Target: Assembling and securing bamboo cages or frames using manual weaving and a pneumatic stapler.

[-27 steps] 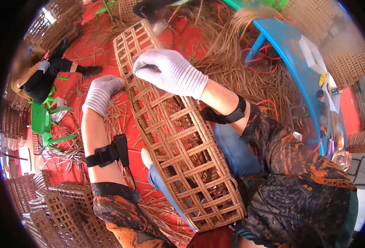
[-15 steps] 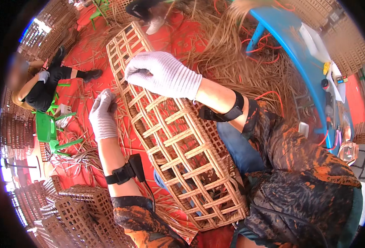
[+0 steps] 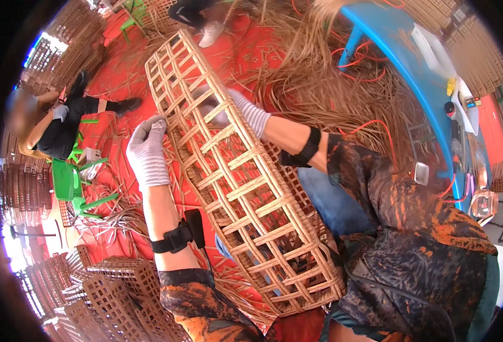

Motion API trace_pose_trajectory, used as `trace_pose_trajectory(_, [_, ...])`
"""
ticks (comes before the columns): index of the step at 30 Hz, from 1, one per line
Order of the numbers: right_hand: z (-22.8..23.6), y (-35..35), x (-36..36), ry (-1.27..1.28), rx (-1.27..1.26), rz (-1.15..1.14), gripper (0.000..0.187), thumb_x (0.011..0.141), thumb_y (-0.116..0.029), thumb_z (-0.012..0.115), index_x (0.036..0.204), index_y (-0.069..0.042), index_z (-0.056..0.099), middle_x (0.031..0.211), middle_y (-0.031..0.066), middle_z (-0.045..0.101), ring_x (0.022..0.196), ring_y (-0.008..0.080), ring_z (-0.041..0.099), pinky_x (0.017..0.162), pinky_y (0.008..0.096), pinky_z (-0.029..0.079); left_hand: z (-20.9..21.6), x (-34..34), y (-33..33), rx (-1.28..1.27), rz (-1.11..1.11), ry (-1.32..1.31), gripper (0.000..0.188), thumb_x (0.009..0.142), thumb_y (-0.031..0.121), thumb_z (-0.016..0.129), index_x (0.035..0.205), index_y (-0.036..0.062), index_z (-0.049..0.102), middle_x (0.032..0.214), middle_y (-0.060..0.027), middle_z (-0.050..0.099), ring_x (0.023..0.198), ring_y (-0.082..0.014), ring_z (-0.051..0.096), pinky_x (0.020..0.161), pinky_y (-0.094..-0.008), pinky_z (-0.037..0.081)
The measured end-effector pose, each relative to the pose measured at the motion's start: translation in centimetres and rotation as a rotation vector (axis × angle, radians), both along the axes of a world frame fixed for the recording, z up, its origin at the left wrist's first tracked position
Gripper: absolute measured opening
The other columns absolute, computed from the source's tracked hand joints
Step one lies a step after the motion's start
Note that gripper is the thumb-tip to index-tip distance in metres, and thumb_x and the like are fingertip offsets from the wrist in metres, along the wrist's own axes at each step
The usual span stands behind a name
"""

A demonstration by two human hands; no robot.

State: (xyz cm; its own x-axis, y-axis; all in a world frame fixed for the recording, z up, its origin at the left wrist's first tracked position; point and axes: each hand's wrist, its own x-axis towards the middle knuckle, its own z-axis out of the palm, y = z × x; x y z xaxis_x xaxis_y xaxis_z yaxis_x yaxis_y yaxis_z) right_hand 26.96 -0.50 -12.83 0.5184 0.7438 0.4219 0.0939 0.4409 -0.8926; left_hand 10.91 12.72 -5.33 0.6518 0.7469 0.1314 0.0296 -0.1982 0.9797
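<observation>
The red floor [image 3: 117, 71] carries a wide heap of brown strips [image 3: 320, 97], which spreads near one long edge of the blue bench [image 3: 402, 62]. A green chair [image 3: 66, 178] also stands on this floor. On the bench there lie a white tray [image 3: 432, 51] and a small yellow object [image 3: 451, 86].

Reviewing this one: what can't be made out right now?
All in the head view:
Right hand: fingers blurred, partly hidden behind the woven lattice basket.
Left hand: its curled fingers hide anything pinched.
Person at top: upper body cut off by the upper edge.
Yellow item on the blue table: too small to identify.
</observation>
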Motion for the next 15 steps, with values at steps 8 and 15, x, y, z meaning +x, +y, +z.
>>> trace_pose_trajectory(8, [-1.7, 5.2, -1.3, -0.561, 0.002, -0.193, 0.022, 0.09, -0.018, 0.061, 0.106, -0.004, 0.056, 0.088, 0.0045, 0.062, 0.081, 0.0191, 0.061, 0.066, 0.0334, 0.052, 0.9, 0.4, -0.7, 0.014, 0.044, 0.044, 0.013, 0.086, 0.003, 0.064, 0.097, -0.0009, 0.07, 0.083, -0.0018, 0.067, 0.076, -0.0075, 0.058, 0.074, -0.0207, 0.047])
trace_pose_trajectory(15, [0.2, 5.0, -5.3, 0.337, 0.151, 0.16, 0.023, 0.09, -0.022, 0.061, 0.104, -0.004, 0.057, 0.087, 0.0048, 0.062, 0.079, 0.0175, 0.061, 0.064, 0.0325, 0.052, 0.8, -1.7, -1.9, 0.306, 0.154, 0.093, 0.042, 0.083, 0.009, 0.065, 0.122, -0.0018, 0.057, 0.11, -0.0108, 0.061, 0.096, -0.0154, 0.057, 0.085, -0.028, 0.046])
